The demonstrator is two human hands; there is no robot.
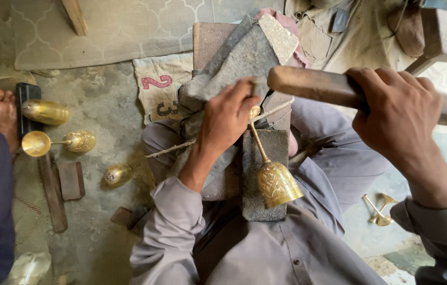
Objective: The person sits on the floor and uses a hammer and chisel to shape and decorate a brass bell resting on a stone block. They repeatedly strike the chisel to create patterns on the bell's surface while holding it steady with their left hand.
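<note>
My left hand (227,117) pinches the thin stem end of an engraved brass goblet (274,182). The goblet lies on a dark stone block (260,203) resting on my lap, its cup pointing toward me. My right hand (395,113) is shut around a thick wooden mallet (313,85), held level above the stem's top end. A cord (173,149) runs from under my left hand out to the left.
Several brass goblets lie on the floor at left: one (45,112) on a dark slab, one (57,142) on its side, a cup (117,174) nearer me. Brass stems (379,209) lie at right. Another person's bare foot (2,112) rests at far left. Wooden blocks (70,180) sit nearby.
</note>
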